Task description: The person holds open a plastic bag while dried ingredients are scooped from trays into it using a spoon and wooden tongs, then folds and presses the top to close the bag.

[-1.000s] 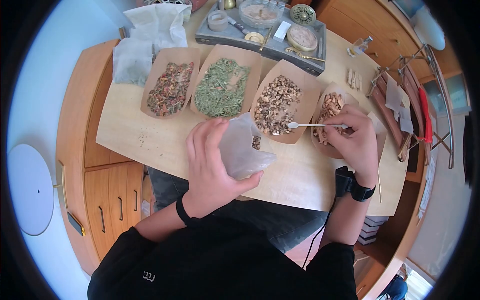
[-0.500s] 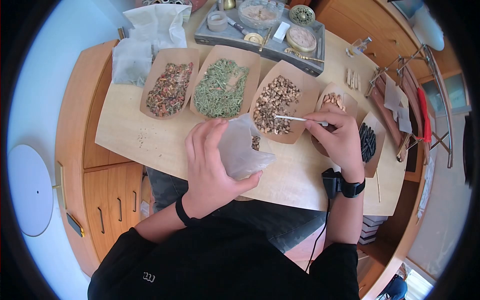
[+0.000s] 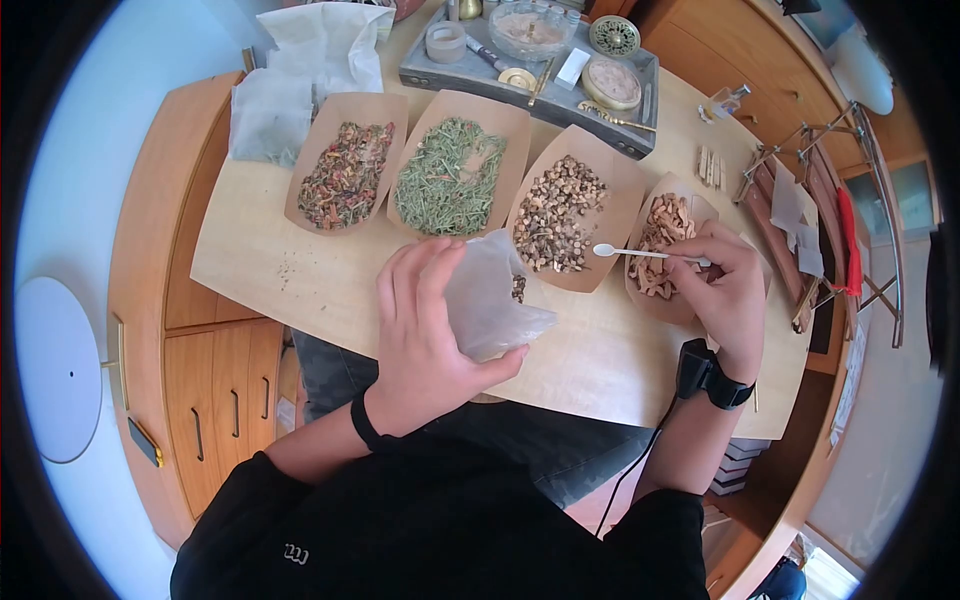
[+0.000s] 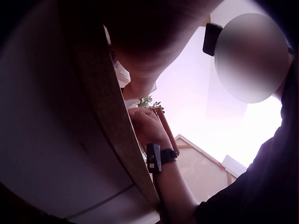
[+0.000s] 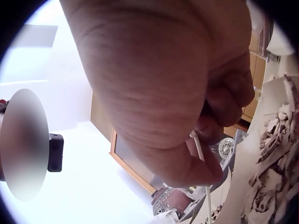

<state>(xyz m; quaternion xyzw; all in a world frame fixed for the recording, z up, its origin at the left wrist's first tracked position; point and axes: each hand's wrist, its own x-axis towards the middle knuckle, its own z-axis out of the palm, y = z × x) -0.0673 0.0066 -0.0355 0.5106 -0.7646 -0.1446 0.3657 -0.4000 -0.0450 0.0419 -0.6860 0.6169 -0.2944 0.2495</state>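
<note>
Left hand, one: fingers and thumb curled round a translucent pouch, brown pieces showing at its right side; black strap at the wrist. Pouch location: in front of the trays, near the table's front edge.

Right hand, one: thumb and fingers pinching a slim white spoon by its handle, bowl end pointing left, between the two right-hand trays; black device at the wrist.

Pale wooden table, one, bearing from right to left: tray of pale brown shavings, partly behind the right hand; tray of chopped brown pieces; tray of green herb; tray of red-brown mixed petals.

Beyond, at left: pale pouches and a white bag. Beyond, at centre: grey tray carrying a glass bowl, pierced metal lid and white block
</note>
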